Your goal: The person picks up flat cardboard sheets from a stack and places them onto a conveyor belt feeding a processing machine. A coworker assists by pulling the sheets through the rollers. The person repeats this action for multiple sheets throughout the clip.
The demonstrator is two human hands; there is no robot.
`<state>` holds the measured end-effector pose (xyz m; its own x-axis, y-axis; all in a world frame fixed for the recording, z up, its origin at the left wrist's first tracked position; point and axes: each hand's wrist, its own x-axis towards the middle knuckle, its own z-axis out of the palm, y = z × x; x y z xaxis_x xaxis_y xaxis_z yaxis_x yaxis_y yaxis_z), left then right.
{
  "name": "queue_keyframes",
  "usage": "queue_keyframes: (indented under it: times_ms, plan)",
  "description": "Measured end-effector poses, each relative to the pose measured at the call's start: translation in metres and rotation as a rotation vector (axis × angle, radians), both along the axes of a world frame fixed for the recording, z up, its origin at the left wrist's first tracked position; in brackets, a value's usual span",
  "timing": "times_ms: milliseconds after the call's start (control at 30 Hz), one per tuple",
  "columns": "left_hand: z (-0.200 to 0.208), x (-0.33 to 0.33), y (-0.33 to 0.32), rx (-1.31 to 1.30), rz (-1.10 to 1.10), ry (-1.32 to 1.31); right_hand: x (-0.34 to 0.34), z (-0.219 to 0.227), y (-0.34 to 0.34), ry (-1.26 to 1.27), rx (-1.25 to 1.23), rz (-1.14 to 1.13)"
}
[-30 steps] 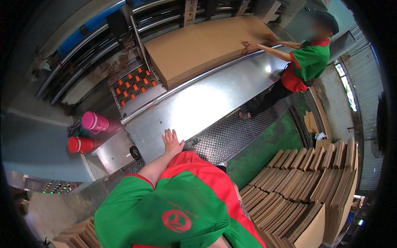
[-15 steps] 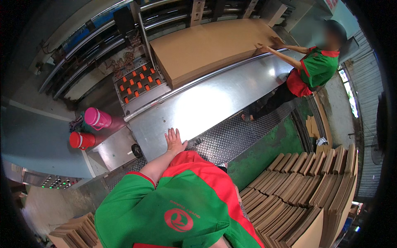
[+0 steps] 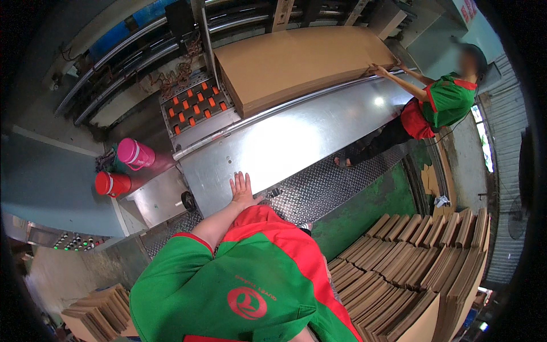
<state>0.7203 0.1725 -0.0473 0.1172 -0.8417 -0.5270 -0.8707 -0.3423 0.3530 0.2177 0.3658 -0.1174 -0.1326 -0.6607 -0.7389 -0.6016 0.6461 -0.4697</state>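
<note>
My left hand rests palm down on the near edge of a shiny metal table, its fingers stretched out and holding nothing. Out of sight is my right hand. Beyond the table lies a tall stack of flat brown cardboard sheets, close to the machine. At its right end stands a co-worker in a green and red shirt, both hands at the near right corner of the sheets; whether they grip them cannot be made out.
Orange rollers sit left of the stack. A pink jug and a red jug stand at left, above a button panel. Rows of bundled cardboard fill the lower right. A tread-plate step runs below the table.
The co-worker's hands have shifted along the right end of the stack, toward its near corner. My left hand stays flat on the table; the whole view has turned slightly.
</note>
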Motion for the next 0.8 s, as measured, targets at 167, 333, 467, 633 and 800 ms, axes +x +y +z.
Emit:
queue_keyframes:
  times_ms: [167, 333, 467, 633, 800]
  plan:
    - [-0.005, 0.003, 0.001, 0.004, -0.02, 0.001, 0.007, 0.002, -0.001, -0.037, -0.023, -0.071]
    - [-0.009, 0.001, 0.0, 0.046, -0.015, 0.01, 0.007, 0.016, -0.007, 0.072, -0.016, 0.049]
    - [-0.01, 0.0, 0.0, 0.0, -0.016, 0.0, 0.006, 0.023, -0.011, 0.079, -0.01, 0.055]
    - [-0.011, 0.001, -0.001, 0.045, -0.017, 0.007, 0.008, 0.024, -0.012, 0.08, -0.003, 0.058]
    - [-0.013, 0.001, 0.001, -0.032, -0.011, 0.001, 0.011, 0.026, -0.014, 0.08, -0.004, 0.058]
